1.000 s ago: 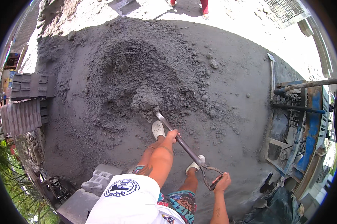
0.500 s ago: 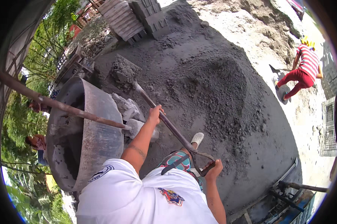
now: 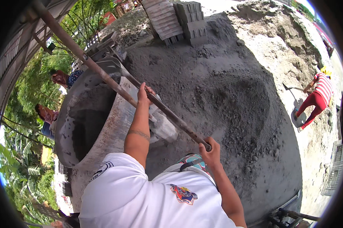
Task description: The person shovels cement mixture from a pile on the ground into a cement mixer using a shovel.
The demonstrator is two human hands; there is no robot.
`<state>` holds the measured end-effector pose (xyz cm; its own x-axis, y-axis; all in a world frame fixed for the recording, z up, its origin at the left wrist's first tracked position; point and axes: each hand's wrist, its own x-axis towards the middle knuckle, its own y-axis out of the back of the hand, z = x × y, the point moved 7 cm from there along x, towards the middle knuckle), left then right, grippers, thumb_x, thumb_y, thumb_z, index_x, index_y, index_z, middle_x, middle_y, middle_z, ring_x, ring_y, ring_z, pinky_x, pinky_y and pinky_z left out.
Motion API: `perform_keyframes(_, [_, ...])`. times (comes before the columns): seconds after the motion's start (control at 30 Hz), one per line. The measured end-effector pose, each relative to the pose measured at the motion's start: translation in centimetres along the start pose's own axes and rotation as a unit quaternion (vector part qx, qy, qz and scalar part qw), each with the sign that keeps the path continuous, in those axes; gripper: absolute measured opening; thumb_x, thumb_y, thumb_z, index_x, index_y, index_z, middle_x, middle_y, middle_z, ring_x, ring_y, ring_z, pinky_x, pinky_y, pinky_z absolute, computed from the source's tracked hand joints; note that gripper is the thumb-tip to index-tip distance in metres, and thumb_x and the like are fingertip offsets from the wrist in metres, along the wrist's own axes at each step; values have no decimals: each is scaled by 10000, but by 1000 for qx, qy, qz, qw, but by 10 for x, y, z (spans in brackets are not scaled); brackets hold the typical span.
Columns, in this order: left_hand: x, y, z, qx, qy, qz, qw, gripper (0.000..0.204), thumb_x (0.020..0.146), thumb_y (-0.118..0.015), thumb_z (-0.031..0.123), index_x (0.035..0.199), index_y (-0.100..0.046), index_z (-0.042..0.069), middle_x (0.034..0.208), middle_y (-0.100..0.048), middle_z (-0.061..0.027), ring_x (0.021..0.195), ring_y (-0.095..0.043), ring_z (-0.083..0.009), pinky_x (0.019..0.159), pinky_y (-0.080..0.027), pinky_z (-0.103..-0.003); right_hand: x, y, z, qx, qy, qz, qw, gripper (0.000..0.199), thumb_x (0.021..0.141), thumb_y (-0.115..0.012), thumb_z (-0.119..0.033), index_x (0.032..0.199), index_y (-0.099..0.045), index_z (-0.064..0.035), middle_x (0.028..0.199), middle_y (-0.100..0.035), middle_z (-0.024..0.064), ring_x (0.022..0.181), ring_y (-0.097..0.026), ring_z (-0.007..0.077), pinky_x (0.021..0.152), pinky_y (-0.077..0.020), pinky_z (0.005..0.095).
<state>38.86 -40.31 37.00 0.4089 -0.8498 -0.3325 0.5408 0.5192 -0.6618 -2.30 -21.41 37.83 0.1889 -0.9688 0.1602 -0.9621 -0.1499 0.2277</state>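
Note:
My left hand (image 3: 145, 94) is closed round the middle of a long shovel shaft (image 3: 175, 118). My right hand (image 3: 210, 151) grips the handle end, close to my body. The shovel blade (image 3: 112, 65) is over the far rim of a large round mixer drum (image 3: 122, 114) on my left; its load is hard to make out. Grey material shows inside the drum's wide mouth. To the right of the shaft spreads a big heap of dark grey sand or gravel mix (image 3: 232, 102).
A long rusty pole (image 3: 86, 59) slants across the drum. Concrete blocks (image 3: 190, 22) are stacked at the back. Two people (image 3: 48, 116) are beyond the drum on the left. On the far right, a person in a striped shirt (image 3: 323, 85) bends with another shovel (image 3: 291, 87).
The loaded shovel has been lifted off the heap and swung left, its blade now over the drum's rim. Both my hands rose with it. The view has shifted left.

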Motion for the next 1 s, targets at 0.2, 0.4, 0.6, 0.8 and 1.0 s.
perform_keyframes(0.2, [-53, -104, -224, 53, 184, -153, 969, 278, 895, -625, 276, 718, -463, 135, 623, -490, -15, 584, -514, -173, 622, -476, -418, -103, 125, 136, 177, -96, 314, 928, 375, 885, -543, -376, 794, -554, -13, 683, -597, 71, 639, -573, 168, 628, -455, 302])
perform_keyframes(0.4, [-118, -30, -524, 240, 499, -100, 827, 243, 905, -620, 233, 735, -499, 109, 601, -481, -25, 594, -537, -194, 647, -502, -423, -336, 114, 274, 301, -290, 655, 629, 340, 914, -490, -353, 759, -506, -51, 591, -527, 67, 470, -513, 192, 472, -449, 328])
perform_keyframes(0.6, [-286, 198, -685, 485, 632, -116, 593, 222, 862, -666, 198, 745, -529, 67, 612, -507, -67, 566, -546, -212, 541, -523, -411, -513, -66, 182, 235, -443, 793, 346, 278, 945, -435, -279, 766, -450, -67, 575, -432, 43, 413, -413, 154, 365, -382, 293])
perform_keyframes(0.8, [-399, 377, -681, 601, 706, 15, 374, 122, 854, -627, 117, 811, -538, 45, 656, -522, -49, 544, -558, -191, 497, -523, -403, -528, -127, 84, 89, -606, 784, 106, 368, 942, -444, -376, 708, -422, -94, 523, -398, 32, 383, -391, 176, 342, -364, 327])
perform_keyframes(1.0, [-332, 320, -783, 605, 677, 86, 411, 85, 793, -585, 53, 800, -520, -2, 669, -525, -107, 533, -555, -221, 494, -519, -454, -472, 5, 195, 147, -602, 776, 115, 365, 909, -457, -411, 670, -420, -138, 508, -396, 17, 383, -381, 166, 373, -348, 321])
